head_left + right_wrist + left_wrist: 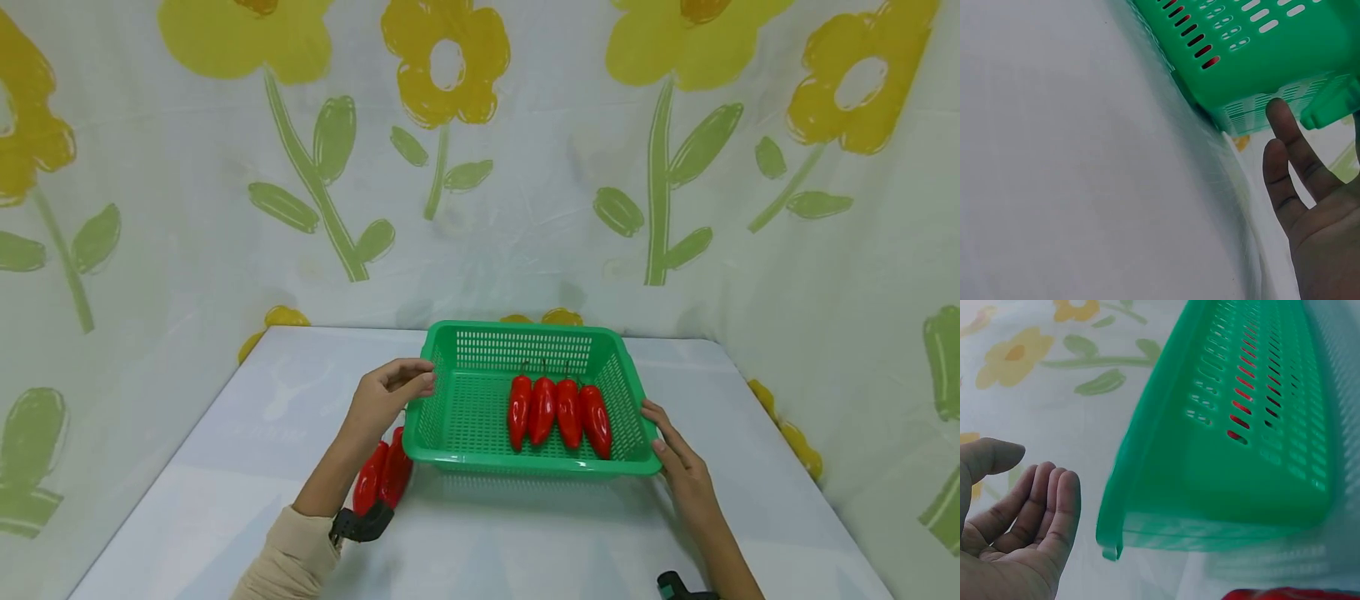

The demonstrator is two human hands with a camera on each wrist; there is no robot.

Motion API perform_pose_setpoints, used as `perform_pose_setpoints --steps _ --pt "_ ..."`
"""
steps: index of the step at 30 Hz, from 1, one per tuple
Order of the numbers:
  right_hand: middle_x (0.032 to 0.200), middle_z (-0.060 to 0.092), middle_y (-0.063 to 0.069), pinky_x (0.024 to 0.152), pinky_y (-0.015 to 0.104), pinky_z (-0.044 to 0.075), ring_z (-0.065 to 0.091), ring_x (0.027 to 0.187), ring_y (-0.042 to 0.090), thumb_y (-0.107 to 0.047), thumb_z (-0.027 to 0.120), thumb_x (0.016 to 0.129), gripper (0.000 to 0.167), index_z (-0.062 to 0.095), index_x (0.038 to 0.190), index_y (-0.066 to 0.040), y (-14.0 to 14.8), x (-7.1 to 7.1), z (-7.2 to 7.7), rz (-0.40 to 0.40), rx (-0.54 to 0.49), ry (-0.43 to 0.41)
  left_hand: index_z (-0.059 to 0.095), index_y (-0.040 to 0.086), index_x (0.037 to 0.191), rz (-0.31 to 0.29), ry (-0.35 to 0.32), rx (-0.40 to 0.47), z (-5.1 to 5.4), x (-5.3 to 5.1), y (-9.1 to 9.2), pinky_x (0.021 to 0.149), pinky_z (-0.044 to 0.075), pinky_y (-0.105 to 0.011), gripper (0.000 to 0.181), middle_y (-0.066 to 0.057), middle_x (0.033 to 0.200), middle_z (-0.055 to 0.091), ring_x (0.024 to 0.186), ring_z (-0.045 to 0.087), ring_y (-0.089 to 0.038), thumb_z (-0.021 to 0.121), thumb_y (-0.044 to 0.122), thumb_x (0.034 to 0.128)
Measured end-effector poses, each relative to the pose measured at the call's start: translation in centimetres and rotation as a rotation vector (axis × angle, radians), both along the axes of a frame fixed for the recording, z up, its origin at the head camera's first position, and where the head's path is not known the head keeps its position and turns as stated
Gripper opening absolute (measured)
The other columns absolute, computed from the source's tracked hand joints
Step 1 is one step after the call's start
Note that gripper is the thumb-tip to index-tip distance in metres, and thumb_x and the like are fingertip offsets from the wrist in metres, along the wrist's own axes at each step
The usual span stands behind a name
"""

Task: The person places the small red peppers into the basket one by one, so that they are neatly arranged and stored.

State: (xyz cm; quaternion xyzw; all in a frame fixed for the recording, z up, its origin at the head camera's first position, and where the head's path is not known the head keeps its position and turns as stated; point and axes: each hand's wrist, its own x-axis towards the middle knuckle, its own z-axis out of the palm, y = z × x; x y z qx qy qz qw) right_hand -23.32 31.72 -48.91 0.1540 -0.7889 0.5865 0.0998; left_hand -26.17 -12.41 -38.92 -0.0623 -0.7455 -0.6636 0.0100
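Note:
A green plastic basket (480, 462) sits on the table, with several red chili peppers (543, 408) side by side in its right half. My left hand (390, 398) is just off the basket's left end. In the left wrist view its thumb and loosely bent fingers are apart, with a gap to the rim and nothing between them. At the opposite end, my right hand (678, 454) is against the rim. The right wrist view has its nearly straight fingers (1285, 125) by the end wall, under the rim; its thumb is mostly out of that view.
Two more red chili peppers (370, 479) lie on the white table (525, 550) left of the basket, partly behind my left wrist. A flower-printed curtain (525, 208) hangs behind the table and along its sides.

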Motion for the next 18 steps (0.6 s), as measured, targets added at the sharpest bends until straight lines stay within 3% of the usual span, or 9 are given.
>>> perform_pose_setpoints --steps 4,9,14,16,18 --pt "0.163 0.027 0.002 0.102 0.010 0.036 0.020 0.147 0.003 -0.014 0.037 0.110 0.045 0.038 0.155 -0.012 -0.1 0.0 0.0 -0.002 0.004 0.001 0.063 0.005 0.126 0.058 0.008 -0.005 -0.8 0.8 -0.8 0.093 0.054 -0.032 0.046 -0.017 0.121 0.066 0.106 0.068 -0.031 0.071 0.037 0.0941" --pt "0.164 0.025 0.003 0.102 0.010 0.036 0.020 0.147 0.002 -0.015 0.036 0.110 0.045 0.037 0.155 -0.012 -0.1 0.0 0.0 0.011 -0.001 -0.012 0.064 0.005 0.125 0.101 0.030 0.016 -1.9 1.5 -1.7 0.096 0.053 -0.031 0.043 -0.014 0.118 0.068 0.102 0.069 -0.027 0.070 0.035 0.0950" --pt "0.164 0.024 0.004 0.102 0.012 0.037 0.021 0.147 0.003 -0.015 0.036 0.110 0.045 0.036 0.156 -0.011 -0.1 0.0 0.0 0.019 -0.014 -0.020 0.063 0.006 0.125 0.138 0.030 0.012 -2.4 2.1 -2.1 0.106 0.045 -0.039 0.043 -0.013 0.117 0.069 0.102 0.069 -0.025 0.069 0.036 0.0953" --pt "0.164 0.024 0.003 0.101 0.012 0.038 0.022 0.147 0.002 -0.015 0.035 0.110 0.045 0.036 0.155 -0.011 -0.1 0.1 0.1 0.017 -0.014 -0.019 0.064 0.007 0.124 0.156 0.028 0.005 -2.7 2.4 -2.2 0.107 0.044 -0.046 0.043 -0.012 0.116 0.070 0.102 0.070 -0.024 0.070 0.038 0.0946" --pt "0.164 0.025 0.004 0.101 0.012 0.038 0.022 0.147 0.003 -0.015 0.035 0.110 0.045 0.036 0.155 -0.011 -0.1 0.1 0.2 0.014 -0.015 -0.014 0.064 0.008 0.124 0.170 0.034 -0.007 -2.9 2.5 -2.3 0.106 0.045 -0.046 0.043 -0.011 0.116 0.070 0.103 0.070 -0.024 0.070 0.038 0.0943"
